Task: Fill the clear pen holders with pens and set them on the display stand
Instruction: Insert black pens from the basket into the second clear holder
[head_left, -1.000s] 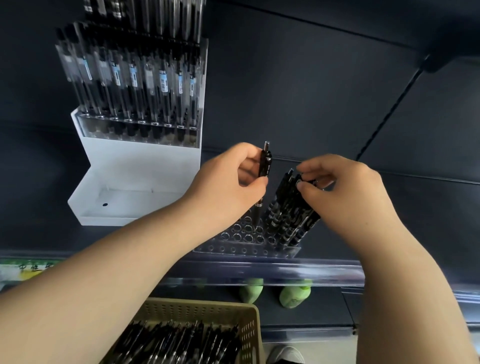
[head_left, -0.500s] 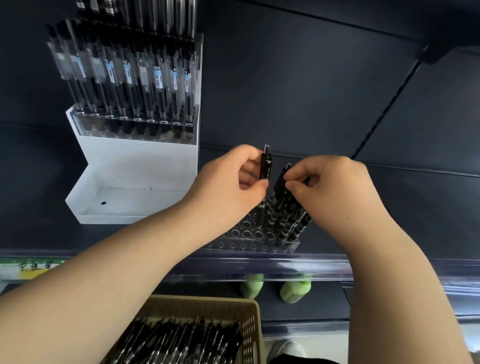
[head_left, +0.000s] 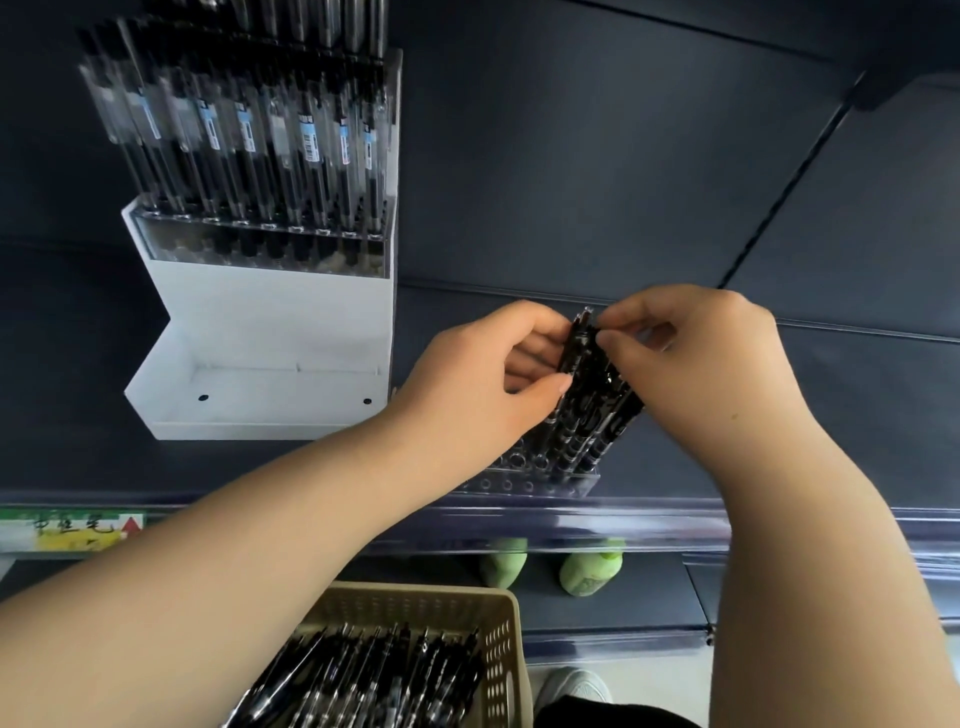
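Note:
A clear pen holder with rows of holes stands on the dark shelf near its front edge. Several black pens stand in its right part, leaning together. My left hand pinches one black pen at the left of the bunch. My right hand pinches the tops of the pens from the right. The white display stand sits to the left; its upper tier holds a filled clear holder of pens, its lower tray is bare.
A beige basket full of black pens is below the shelf, near me. A clear price rail runs along the shelf's front edge. Two green bottles stand on the lower shelf. A shoe shows on the floor.
My left hand has carried its pen right, up against the bunch. My right hand has moved left and closed on the pen tops. The view has shifted slightly.

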